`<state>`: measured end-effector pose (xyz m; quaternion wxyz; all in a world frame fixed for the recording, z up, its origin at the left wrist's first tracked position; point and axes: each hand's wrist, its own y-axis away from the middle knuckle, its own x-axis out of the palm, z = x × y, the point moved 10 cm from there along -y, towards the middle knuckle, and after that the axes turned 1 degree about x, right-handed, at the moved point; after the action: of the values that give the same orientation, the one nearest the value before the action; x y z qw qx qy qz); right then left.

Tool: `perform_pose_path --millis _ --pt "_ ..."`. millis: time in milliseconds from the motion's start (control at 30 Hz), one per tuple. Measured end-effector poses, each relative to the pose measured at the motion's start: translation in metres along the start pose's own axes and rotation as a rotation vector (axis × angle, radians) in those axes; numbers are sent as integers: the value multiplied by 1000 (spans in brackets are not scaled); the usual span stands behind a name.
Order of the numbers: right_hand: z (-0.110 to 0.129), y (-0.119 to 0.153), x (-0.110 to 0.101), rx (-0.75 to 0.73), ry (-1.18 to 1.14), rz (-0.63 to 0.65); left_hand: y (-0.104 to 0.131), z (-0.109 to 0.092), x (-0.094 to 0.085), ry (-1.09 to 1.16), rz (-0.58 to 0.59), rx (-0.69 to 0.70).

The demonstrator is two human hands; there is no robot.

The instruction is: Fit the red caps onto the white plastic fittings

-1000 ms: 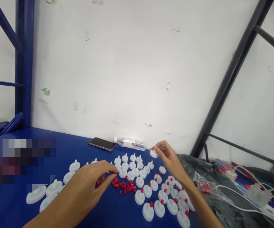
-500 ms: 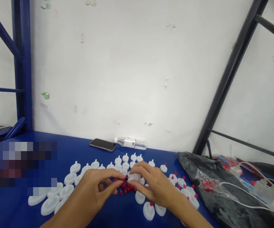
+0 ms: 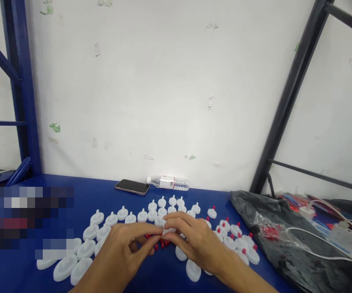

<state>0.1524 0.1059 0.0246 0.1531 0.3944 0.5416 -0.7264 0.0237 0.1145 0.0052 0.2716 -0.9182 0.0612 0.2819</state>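
Note:
My right hand point(image 3: 194, 240) holds a white round plastic part point(image 3: 169, 230) by its rim, low over the blue table point(image 3: 81, 199). My left hand point(image 3: 124, 250) meets it fingertip to fingertip, pinching something small against the part; the fingers hide what it is. Just under both hands lies a small heap of red caps point(image 3: 160, 244). Several bare white parts point(image 3: 111, 219) spread to the left and behind. To the right stand several white parts with red caps fitted point(image 3: 240, 240).
A phone point(image 3: 132, 186) and a lying water bottle point(image 3: 168, 183) rest against the white wall. A black plastic bag point(image 3: 286, 240) with a clear packet of red caps point(image 3: 269, 232) and white cables point(image 3: 322, 248) fills the right side. Blue and black frame posts stand at both sides.
My right hand came back from the far row with a white part and joined my left hand over the red caps. The camera has tilted down slightly.

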Motion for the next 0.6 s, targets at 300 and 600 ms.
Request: perform_pose_path --millis 300,600 --pt "-8 4 4 76 -61 0 2 -6 1 -56 -56 96" --pt "-5 5 8 47 -73 24 0 5 2 15 -17 -2"
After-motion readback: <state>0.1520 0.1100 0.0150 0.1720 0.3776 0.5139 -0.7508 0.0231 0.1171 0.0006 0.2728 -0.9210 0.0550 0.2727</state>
